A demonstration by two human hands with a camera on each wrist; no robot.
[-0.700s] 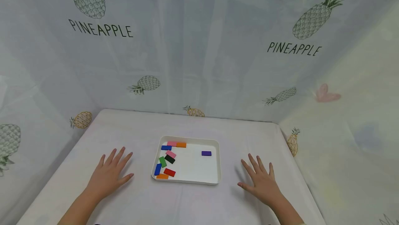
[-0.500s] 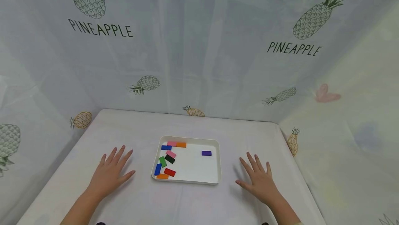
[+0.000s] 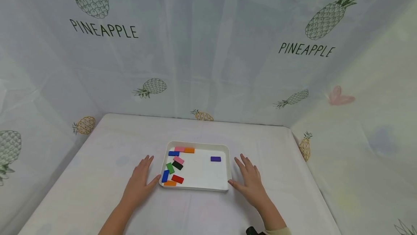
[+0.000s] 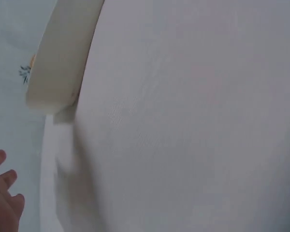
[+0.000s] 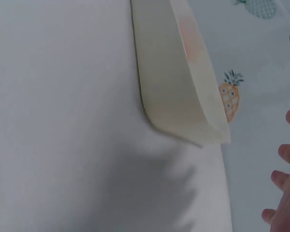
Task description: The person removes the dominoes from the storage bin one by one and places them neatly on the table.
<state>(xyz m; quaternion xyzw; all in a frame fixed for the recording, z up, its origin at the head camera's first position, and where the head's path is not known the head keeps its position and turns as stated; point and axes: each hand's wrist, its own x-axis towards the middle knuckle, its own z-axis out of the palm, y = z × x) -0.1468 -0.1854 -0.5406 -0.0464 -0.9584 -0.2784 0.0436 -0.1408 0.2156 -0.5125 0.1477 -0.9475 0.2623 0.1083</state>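
A shallow white tray [image 3: 202, 174] lies on the table between my two hands. Several small coloured blocks crowd its left side, among them a red block [image 3: 177, 179], a green block [image 3: 170, 168] and a black block [image 3: 177, 165]. One purple block [image 3: 215, 159] lies apart at the right. My left hand [image 3: 137, 186] is beside the tray's left wall, fingers extended, thumb tip at the rim; contact is unclear. On the other side, my right hand [image 3: 251, 186] has spread fingers, its thumb tip close to the right wall. Both wrist views show the tray's outer wall [image 5: 169, 72] and fingertips apart from it.
A white cloth covers the table [image 3: 195, 213]. Behind it and along both sides hang pale curtains [image 3: 202, 54] printed with pineapples. A dark object [image 3: 252, 230] shows by the right wrist at the bottom edge.
Both hands have moved inward from the sides toward the tray, the left one rightward and the right one leftward. The tray and blocks stay in place.
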